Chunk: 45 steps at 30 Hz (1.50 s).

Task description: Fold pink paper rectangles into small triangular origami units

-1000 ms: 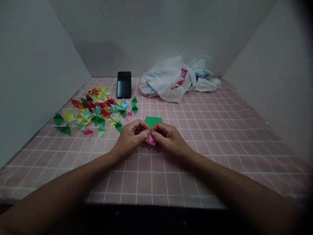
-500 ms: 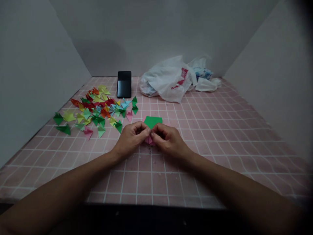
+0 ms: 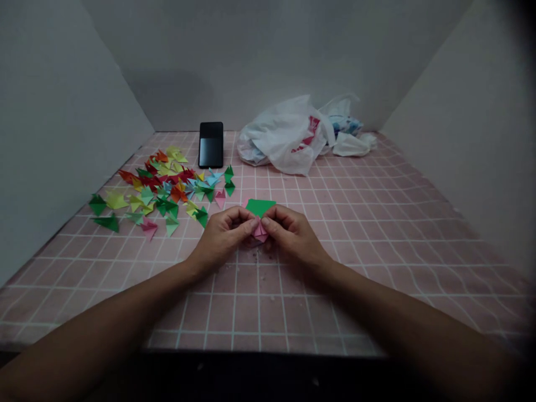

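left hand [image 3: 221,233] and right hand [image 3: 293,231] both pinching a little pink folded paper [image 3: 259,231] between curled fingertips, low over the pink tiled table [image 3: 377,223], green paper [image 3: 260,206] just behind, pile of folded triangles [image 3: 163,190] off left

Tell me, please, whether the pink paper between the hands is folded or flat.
Folded: the pink paper shows pointed flaps and creases, pinched between the left hand and the right hand.

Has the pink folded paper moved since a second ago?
Yes, slightly: pinched by the left hand and right hand, the pink folded paper now sits closer to the green sheet, away from the person.
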Available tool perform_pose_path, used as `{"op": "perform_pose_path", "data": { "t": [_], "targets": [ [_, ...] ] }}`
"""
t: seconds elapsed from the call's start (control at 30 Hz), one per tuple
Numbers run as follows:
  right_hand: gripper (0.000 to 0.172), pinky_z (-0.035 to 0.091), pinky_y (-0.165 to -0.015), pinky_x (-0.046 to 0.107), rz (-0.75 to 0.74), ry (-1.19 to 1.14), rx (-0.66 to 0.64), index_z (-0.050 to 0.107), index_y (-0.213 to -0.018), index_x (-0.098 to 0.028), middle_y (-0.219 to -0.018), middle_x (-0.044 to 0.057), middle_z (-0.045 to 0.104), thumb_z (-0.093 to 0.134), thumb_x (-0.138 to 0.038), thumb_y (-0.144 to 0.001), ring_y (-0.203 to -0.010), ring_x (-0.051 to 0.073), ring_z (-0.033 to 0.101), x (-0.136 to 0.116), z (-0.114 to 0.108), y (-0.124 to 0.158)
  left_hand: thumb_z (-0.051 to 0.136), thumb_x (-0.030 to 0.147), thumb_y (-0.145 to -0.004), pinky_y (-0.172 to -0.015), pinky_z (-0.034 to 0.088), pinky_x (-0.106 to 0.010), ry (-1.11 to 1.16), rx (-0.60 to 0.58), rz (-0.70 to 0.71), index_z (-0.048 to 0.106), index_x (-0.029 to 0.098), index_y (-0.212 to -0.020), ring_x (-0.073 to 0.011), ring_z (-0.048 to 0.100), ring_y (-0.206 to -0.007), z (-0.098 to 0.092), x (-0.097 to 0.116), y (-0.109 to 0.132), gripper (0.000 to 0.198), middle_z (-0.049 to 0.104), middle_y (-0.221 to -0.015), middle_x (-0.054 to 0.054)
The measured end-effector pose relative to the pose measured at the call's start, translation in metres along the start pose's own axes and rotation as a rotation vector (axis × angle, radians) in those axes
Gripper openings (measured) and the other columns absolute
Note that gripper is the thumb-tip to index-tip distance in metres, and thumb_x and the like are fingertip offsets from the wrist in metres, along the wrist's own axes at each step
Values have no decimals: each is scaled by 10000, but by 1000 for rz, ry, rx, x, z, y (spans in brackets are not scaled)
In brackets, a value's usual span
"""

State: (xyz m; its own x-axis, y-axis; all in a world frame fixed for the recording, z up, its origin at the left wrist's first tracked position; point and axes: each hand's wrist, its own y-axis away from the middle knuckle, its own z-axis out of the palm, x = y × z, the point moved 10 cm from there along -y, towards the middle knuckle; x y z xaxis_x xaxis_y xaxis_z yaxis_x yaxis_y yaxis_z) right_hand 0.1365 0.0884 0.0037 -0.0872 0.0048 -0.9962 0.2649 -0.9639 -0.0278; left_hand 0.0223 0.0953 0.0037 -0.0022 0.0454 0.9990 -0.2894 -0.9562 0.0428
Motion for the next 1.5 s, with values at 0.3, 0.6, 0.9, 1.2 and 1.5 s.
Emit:
{"op": "perform_pose_path", "data": {
  "t": [0.3,0.6,0.9,1.2,1.5],
  "targets": [
    [258,431,-499,237,52,-152,-64,571,-747,-195,-638,-34,609,681,-394,-869,-494,94,547,12,4,-3,766,377,-767,-552,453,-217,-43,-17,15,654,149,-792,-97,558,-568,2,5,0,255,627,-654,10],
    [254,446,-498,233,70,-133,-74,559,-753,-198,-645,-40,607,672,-390,-875,-500,91,559,12,5,-2,765,368,-766,-548,461,-218,-50,-7,13,653,156,-789,-96,555,-569,1,4,0,241,626,-665,10],
    [263,435,-493,230,49,-141,-77,553,-731,-194,-623,-46,593,685,-384,-856,-484,89,548,10,6,-3,730,336,-781,-560,462,-213,-67,-12,33,642,147,-794,-94,556,-586,2,5,0,209,615,-671,12],
    [253,378,-478,240,38,21,-14,502,-727,-211,-604,-55,526,616,-375,-882,-496,95,492,8,4,0,711,310,-795,-558,472,-214,-86,-31,43,624,154,-779,-93,559,-592,4,8,2,180,610,-693,13],
    [263,332,-533,251,-44,149,2,465,-694,-216,-627,-46,473,573,-334,-902,-576,105,424,0,2,0,681,357,-856,-615,549,-249,68,-48,-42,627,169,-795,-117,614,-616,5,-6,4,204,606,-689,12]
  ]
}}
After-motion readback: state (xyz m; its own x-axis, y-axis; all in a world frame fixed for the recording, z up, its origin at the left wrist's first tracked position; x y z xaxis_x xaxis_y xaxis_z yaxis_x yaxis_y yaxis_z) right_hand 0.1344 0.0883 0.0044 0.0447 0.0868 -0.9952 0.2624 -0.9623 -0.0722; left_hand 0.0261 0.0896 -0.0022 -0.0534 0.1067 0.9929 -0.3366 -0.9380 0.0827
